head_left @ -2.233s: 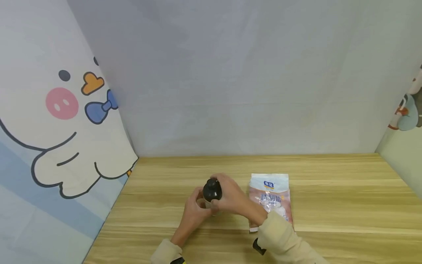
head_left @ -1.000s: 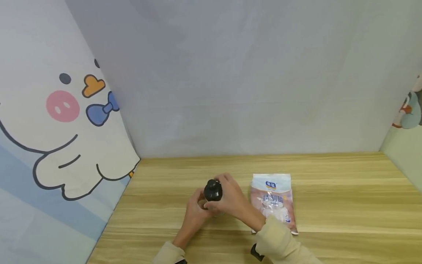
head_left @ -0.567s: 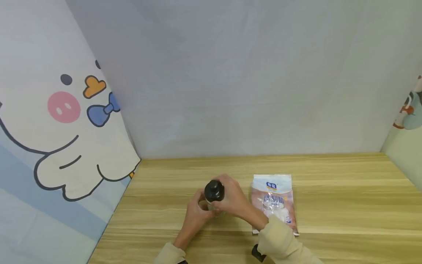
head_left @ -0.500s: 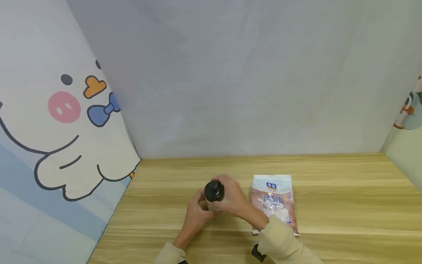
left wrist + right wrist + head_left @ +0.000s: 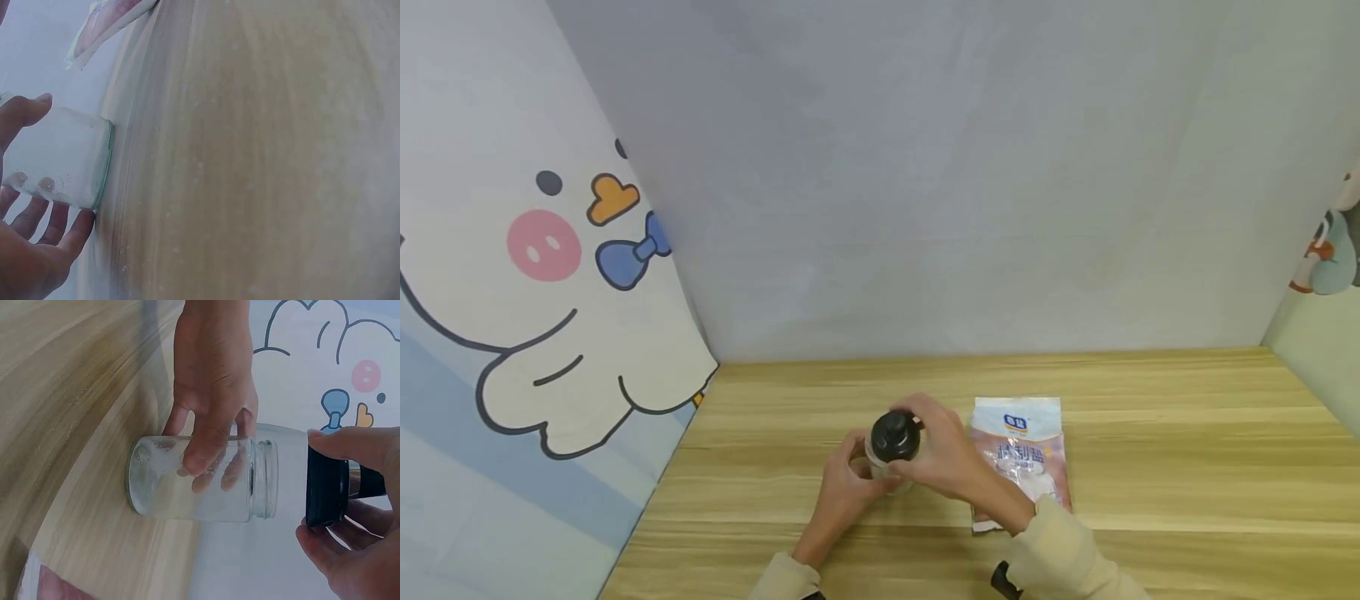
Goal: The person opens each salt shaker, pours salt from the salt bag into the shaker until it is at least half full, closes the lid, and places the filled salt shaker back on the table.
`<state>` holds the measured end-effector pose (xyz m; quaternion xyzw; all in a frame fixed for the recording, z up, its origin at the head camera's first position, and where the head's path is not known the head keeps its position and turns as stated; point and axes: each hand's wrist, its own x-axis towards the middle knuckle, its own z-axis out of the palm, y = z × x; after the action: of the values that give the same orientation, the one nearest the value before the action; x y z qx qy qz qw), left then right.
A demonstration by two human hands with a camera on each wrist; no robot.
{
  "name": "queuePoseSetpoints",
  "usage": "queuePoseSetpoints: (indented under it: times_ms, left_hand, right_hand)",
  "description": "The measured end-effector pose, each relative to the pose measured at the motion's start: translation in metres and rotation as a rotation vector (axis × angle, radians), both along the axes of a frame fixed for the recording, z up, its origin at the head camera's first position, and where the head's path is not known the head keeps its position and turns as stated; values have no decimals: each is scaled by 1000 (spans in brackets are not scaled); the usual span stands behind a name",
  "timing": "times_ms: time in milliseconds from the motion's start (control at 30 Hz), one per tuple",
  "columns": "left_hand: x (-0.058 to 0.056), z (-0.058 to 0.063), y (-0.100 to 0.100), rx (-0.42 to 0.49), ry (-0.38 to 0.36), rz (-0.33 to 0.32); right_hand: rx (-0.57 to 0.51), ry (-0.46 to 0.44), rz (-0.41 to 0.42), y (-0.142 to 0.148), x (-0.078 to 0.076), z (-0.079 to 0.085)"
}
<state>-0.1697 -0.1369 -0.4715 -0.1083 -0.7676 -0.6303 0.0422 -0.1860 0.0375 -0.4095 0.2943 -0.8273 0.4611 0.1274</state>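
My left hand is curled round a clear glass jar, which stands upright on the wooden table. Its threaded mouth is bare, and some whitish residue clings inside. Above the mouth, with a small gap between, my right hand holds a black lid by its sides. A knob rises from the top of the lid. In the left wrist view the jar's base touches the table, while the lid is out of frame there.
Right of the jar, partly under my right forearm, a pink and white salt bag lies flat on the table. A grey cloth hangs along the back edge, and a cartoon-printed cloth on the left.
The black lid turned in my right hand over the earlier frames. It has since shifted slightly right, and more of the jar shows beneath it. My left hand stays in place.
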Motion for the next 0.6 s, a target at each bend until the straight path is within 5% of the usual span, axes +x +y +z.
queuePoseSetpoints:
  times_ms: [200, 600]
  left_hand:
    - [-10, -21, -3, -53, 4, 24]
    - [-12, -27, -4, 23, -9, 9]
  right_hand:
    - [-16, -2, 0, 9, 8, 5]
    - [-27, 13, -36, 30, 18, 1]
